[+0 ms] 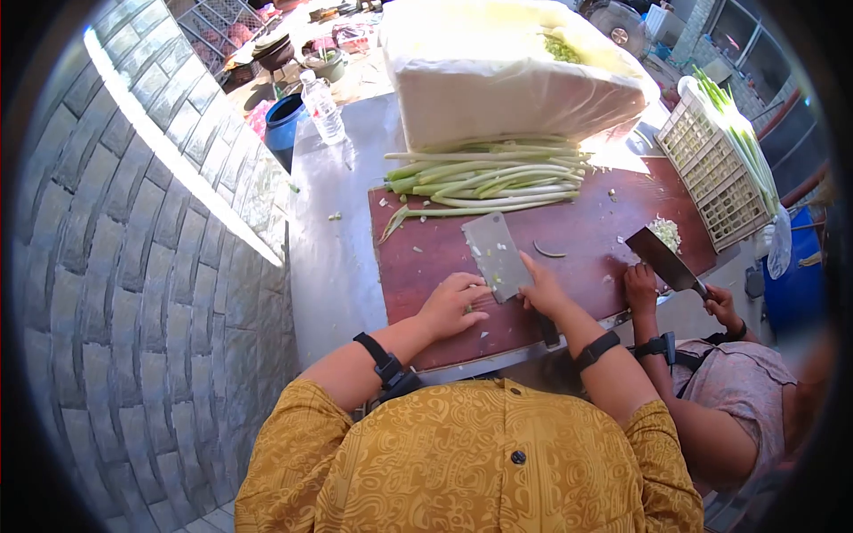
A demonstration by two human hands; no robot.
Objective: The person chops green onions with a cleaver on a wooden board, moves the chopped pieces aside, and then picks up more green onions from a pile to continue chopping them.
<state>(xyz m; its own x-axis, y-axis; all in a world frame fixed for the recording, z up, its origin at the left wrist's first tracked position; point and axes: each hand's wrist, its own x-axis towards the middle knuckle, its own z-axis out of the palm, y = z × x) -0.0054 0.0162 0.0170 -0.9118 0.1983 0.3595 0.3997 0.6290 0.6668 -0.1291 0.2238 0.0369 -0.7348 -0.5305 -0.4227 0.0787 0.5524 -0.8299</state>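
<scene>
My right hand grips a cleaver, its fingers against the side of the broad blade. Bits of chopped green onion cling to the metal, and the dark handle points back toward me. Close against the blade's left edge, my left hand has its fingers bent. A speck of green shows between its thumb and fingers; I cannot tell what it holds. Both hands are over a reddish-brown board. Long green onions lie in a pile across the board's far side, beyond the cleaver.
At right, a co-worker's hand holds another cleaver near chopped onion. Behind the pile stands a large plastic-covered white box. A crate of green onions is at the right, a water bottle at left, beside a brick wall.
</scene>
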